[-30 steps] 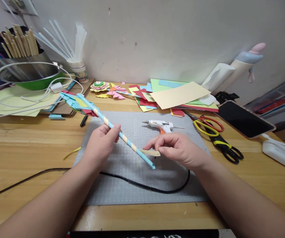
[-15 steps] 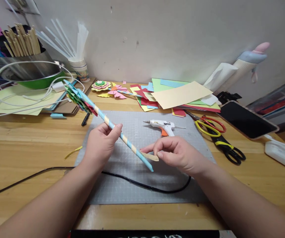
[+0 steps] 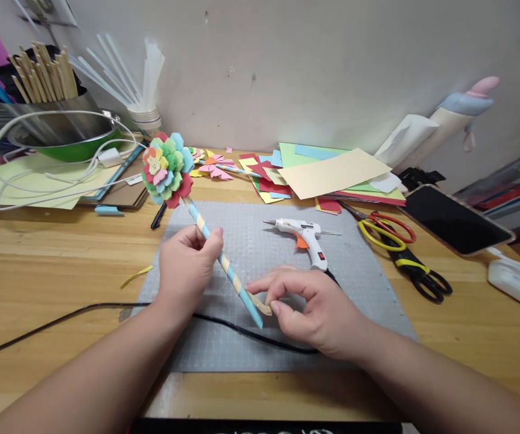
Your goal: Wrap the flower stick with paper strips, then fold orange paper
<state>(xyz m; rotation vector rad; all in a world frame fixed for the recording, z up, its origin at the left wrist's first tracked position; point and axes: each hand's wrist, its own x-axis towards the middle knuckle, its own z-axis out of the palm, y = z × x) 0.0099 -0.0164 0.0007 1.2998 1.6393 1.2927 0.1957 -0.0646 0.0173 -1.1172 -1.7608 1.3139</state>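
"So, start at the left hand (image 3: 190, 262)."
"Fingers (image 3: 192, 235) and thumb clamped on the striped stem (image 3: 230, 274) near its middle, presumably to steady it while leaving the lower end free. Paper flower (image 3: 168, 169) on the upper end, leaning toward the worktop's (image 3: 61, 259) far-left corner."
"Right hand (image 3: 314, 307)?"
"Thumb and a finger pinched together on the cream strip (image 3: 262, 305), close to the stem's lower end. Held out sideways, likely to control the loose end."
"Beneath?"
"Grey mat (image 3: 355, 253), reaching almost to the near edge. Glue gun (image 3: 297, 228) on it, grip toward the right hand, probably for easy reach. Red-and-yellow scissors (image 3: 384, 232) toward the right edge; paper sheets (image 3: 336, 175) along the far edge."
"The room?"
"Pale wall (image 3: 264, 90) behind that edge; straws (image 3: 151, 72) and wooden sticks (image 3: 45, 78) stand by the far-left corner."
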